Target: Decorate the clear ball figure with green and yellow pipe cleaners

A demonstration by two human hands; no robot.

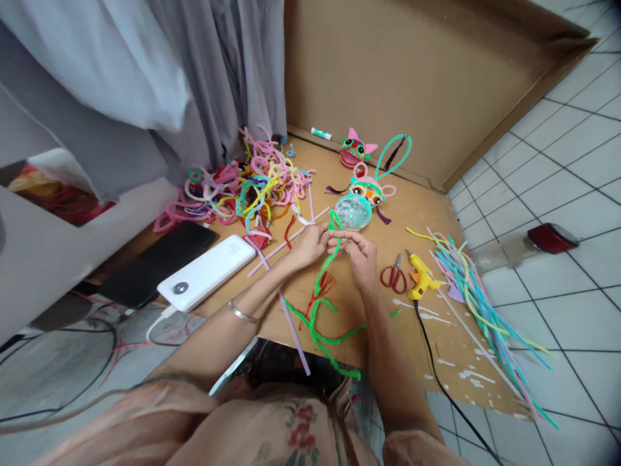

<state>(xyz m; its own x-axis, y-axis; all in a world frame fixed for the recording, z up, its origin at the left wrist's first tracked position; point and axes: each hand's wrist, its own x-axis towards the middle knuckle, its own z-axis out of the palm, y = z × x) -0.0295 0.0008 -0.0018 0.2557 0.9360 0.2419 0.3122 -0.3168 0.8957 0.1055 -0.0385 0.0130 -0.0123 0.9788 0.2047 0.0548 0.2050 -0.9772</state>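
— Where's the green pipe cleaner (324,272)?

— Pinched at its top between both hands, just in front of the clear glitter ball (352,211). The left hand (310,244) has its grip closed on it, and the right hand (359,251) grips it too, fingertips meeting the left's. The rest trails back from the ball toward the person, past some red strands (323,288).

— What does the ball sit on?

— A flat sheet of cardboard (436,213) on a white tiled floor (557,194), with another cardboard panel standing upright behind the ball. Grey curtain cloth (194,77) hangs left of the ball.

— And around it?

— Right behind the ball, an owl-faced pipe-cleaner figure (367,189), then a pink-eared one (356,149) and a glue stick (321,134). Left of the ball, a tangled heap of coloured pipe cleaners (247,184), a white power bank (206,272) and a black phone (155,262). Right of it, red scissors (394,275), a yellow glue gun (421,275) and a sheaf of straight pipe cleaners (478,291).

— Any writing?

— None I can read; the power bank's marking is too small.
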